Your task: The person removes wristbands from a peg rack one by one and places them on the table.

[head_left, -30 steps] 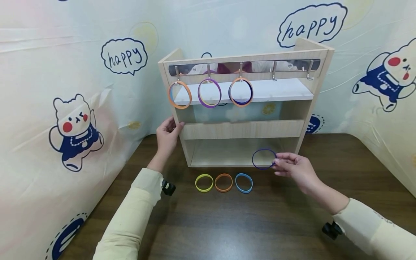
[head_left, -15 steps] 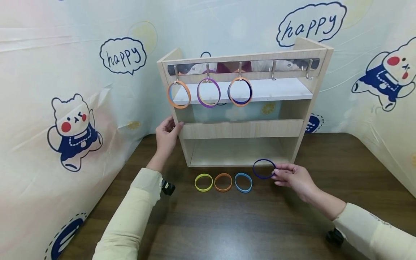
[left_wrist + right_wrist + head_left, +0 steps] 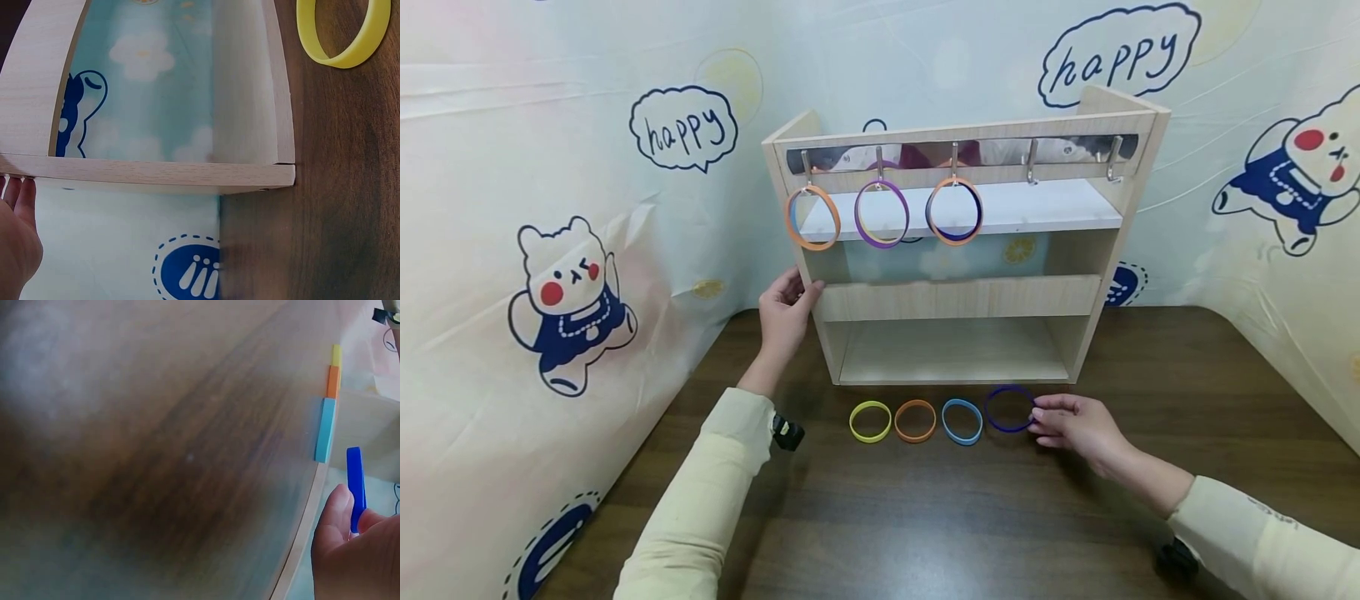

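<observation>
Fingers (image 3: 1043, 414) of right hand (image 3: 1078, 423) pinching purple ring (image 3: 1009, 409), lowered just above desk (image 3: 925, 500); left hand (image 3: 784, 312) steadying shelf (image 3: 958, 296).

The head view looks forward and down from behind both arms, taking in the whole wooden shelf (image 3: 955, 258) and the table (image 3: 925, 517). The left wrist view sits close beside the shelf's side panel, sharing the yellow band (image 3: 340, 37). The right wrist view skims low across the tabletop, sharing the dark blue band (image 3: 355, 484).
</observation>
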The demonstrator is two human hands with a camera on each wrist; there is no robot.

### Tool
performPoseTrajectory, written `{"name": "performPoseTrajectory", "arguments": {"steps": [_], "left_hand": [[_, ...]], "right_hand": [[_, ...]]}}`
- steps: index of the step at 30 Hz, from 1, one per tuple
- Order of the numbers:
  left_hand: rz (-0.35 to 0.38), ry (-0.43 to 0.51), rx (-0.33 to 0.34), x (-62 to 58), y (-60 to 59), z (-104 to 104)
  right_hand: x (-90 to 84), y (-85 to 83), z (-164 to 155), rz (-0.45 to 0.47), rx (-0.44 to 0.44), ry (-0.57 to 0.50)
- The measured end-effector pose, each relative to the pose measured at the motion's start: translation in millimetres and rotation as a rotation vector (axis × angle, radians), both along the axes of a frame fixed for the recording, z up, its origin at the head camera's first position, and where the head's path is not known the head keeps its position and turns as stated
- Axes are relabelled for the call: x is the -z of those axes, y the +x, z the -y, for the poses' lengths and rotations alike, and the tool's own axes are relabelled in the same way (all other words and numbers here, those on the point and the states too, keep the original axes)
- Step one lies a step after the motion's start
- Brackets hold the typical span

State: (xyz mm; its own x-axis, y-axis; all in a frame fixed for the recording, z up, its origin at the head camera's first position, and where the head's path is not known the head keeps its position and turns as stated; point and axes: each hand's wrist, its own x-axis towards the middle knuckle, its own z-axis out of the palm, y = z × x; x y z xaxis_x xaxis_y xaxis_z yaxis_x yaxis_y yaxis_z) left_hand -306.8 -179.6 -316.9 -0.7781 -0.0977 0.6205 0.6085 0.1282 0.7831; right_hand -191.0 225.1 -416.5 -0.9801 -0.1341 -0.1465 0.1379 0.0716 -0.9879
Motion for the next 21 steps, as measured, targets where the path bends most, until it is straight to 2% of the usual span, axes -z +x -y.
{"name": "performPoseTrajectory", "arguments": {"steps": [13,21], "left_hand": [[-0.013,0.014,-0.003,1.2,-0.2,0.0],[-0.005,0.001,-0.002,0.5,-0.6,0.7]], "right_hand": [[7.1,0.8,1.6,0.069,0.025,0.023],[10.0,-0.8,2.2,0.069,0.029,0.046]]}}
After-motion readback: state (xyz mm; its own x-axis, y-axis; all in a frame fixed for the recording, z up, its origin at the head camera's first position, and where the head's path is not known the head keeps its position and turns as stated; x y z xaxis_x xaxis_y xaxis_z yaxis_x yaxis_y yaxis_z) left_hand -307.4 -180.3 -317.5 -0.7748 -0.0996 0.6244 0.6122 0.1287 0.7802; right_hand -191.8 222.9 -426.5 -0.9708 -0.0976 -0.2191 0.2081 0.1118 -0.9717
